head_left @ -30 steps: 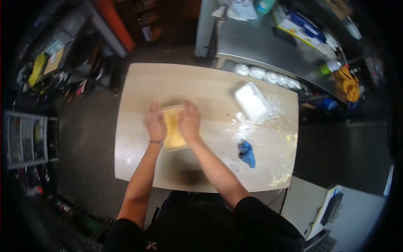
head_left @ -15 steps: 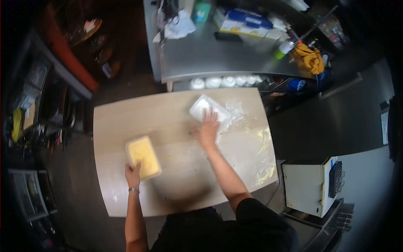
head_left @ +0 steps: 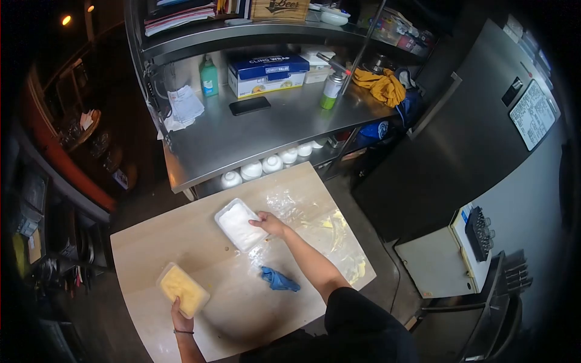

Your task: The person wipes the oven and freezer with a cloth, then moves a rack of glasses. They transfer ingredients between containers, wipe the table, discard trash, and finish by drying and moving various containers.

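My left hand [head_left: 178, 314] grips the near end of a clear plastic tub [head_left: 184, 293] filled with something yellow, thumb over the rim and fingers along the outside. Farther back on the table, my right hand [head_left: 269, 224] is closed on the right side of a second plastic tub [head_left: 239, 224], which holds white powder. Between my forearms lies a crumpled blue thing [head_left: 279, 279], like a cloth or a glove. All this is on or over a pale wooden table [head_left: 236, 327].
White smears [head_left: 281, 199] and yellow residue [head_left: 333, 230] mark the table's right side. Behind it stands a steel bench [head_left: 254, 133] with a cling wrap box [head_left: 268, 74], a green bottle [head_left: 209, 77], a phone [head_left: 249, 106] and a blowtorch [head_left: 331, 91]. White bowls [head_left: 251, 170] sit below.
My view has tilted up and turned. My right hand has gone from lying spread over the white tub to gripping its side. The blue crumpled thing now shows on the table.
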`<state>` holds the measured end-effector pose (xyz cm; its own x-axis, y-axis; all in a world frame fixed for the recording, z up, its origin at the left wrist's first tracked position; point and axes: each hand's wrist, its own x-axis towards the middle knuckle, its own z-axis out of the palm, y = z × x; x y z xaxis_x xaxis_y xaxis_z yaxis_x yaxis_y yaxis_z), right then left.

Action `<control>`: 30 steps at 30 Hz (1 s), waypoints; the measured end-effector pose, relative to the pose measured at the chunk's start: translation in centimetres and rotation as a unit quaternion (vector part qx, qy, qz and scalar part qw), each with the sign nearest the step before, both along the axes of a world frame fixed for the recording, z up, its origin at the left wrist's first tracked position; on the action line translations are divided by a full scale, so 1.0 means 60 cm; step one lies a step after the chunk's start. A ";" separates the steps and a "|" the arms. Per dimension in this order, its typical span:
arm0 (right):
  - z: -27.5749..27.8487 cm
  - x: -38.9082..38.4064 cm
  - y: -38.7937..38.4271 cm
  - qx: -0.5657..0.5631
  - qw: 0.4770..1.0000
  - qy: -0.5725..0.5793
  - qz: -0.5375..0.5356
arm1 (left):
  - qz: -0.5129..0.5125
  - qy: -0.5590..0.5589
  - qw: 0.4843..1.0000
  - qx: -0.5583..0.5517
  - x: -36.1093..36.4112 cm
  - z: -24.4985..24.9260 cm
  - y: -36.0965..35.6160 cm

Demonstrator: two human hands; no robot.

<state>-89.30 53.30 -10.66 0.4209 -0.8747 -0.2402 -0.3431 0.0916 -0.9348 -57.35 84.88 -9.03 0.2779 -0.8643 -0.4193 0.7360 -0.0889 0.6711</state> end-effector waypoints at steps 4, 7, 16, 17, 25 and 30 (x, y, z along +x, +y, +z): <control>0.055 0.010 0.071 0.120 0.989 -0.088 -0.026 | 0.036 0.017 0.999 -0.008 -0.044 0.010 0.032; 0.014 0.046 0.135 0.027 0.998 -0.054 -0.014 | 0.056 0.065 0.996 -0.033 -0.087 0.067 0.080; 0.110 -0.030 0.396 -0.397 0.855 0.333 -0.025 | 0.063 0.145 0.986 -0.051 -0.108 0.123 0.168; 0.112 -0.053 0.429 -0.404 0.837 0.369 -0.017 | 0.068 0.139 0.987 -0.052 -0.108 0.125 0.185; 0.126 -0.109 0.380 -0.367 0.918 0.148 -0.011 | 0.080 0.129 0.985 -0.077 -0.155 0.158 0.280; 0.295 -0.163 0.376 -0.176 0.979 0.053 -0.087 | 0.100 0.109 0.986 -0.072 -0.191 0.147 0.348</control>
